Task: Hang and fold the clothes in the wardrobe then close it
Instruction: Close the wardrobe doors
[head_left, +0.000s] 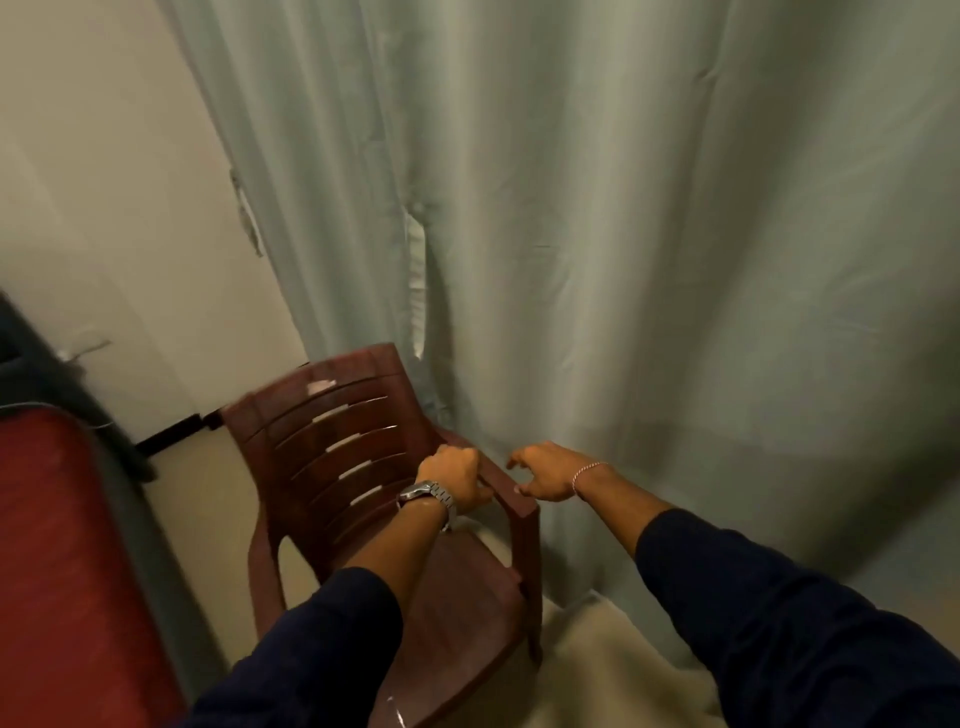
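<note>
Head view: a dark brown plastic chair stands on the pale floor, just beside a long grey-green curtain that fills the right and upper part of the frame. The chair's slatted back points up and away toward the cream wall, and its seat faces the person; its long axis runs upright, slightly tilted in this wide-angle look.

The left hand, with a metal watch on the wrist, has its grip curled round the chair's right armrest. The right hand, wearing a thin bracelet, hovers just beside the front end of that armrest with fingers loosely spread, holding nothing. Both arms wear dark sleeves.

A red mattress or bed edge lies at the lower left. No clothes or wardrobe can be made out here.
</note>
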